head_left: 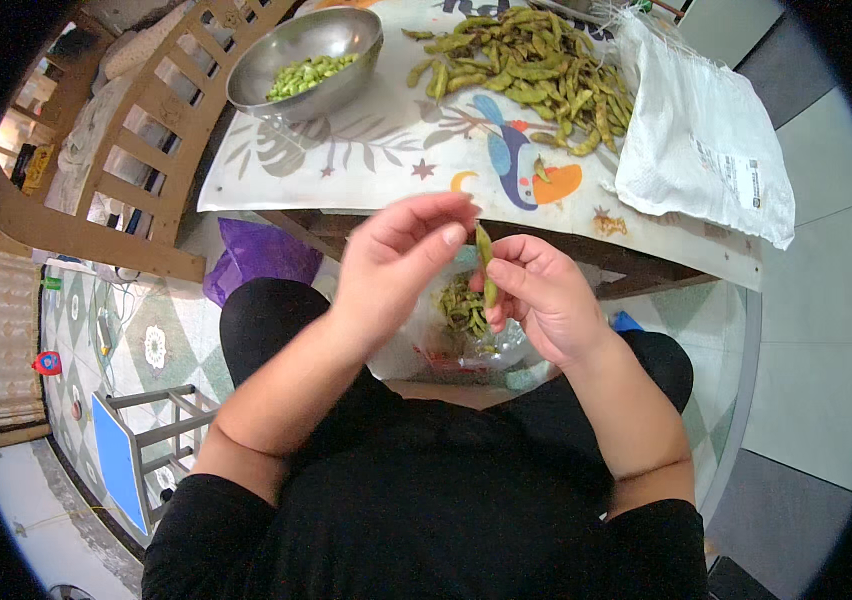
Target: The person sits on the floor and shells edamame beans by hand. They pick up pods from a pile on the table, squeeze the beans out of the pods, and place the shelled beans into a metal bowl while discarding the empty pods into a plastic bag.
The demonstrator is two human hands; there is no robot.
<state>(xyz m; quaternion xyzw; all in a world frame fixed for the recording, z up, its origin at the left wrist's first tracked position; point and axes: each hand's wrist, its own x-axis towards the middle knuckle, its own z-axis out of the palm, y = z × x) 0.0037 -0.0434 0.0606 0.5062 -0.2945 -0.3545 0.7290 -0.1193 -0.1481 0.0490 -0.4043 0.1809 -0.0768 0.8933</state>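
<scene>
My right hand (544,297) pinches a green soybean pod (487,262) between thumb and fingers, the pod held nearly upright. My left hand (401,255) is beside its upper end, fingers curled toward the thumb. Whether anything is between those fingertips I cannot make out. Below my hands, between my knees, a clear plastic bag (516,350) holds several pods and husks (463,308). On the table ahead lies a large heap of soybean pods (546,70). A steel bowl (361,60) at the table's far left contains shelled green beans (308,77).
The table (276,180) has a printed white cover. A white woven sack (696,140) hangs over its right edge. Left of the table stand a wooden slatted bench (141,150) and a purple bag (256,260). A blue-topped stool (121,460) is at lower left.
</scene>
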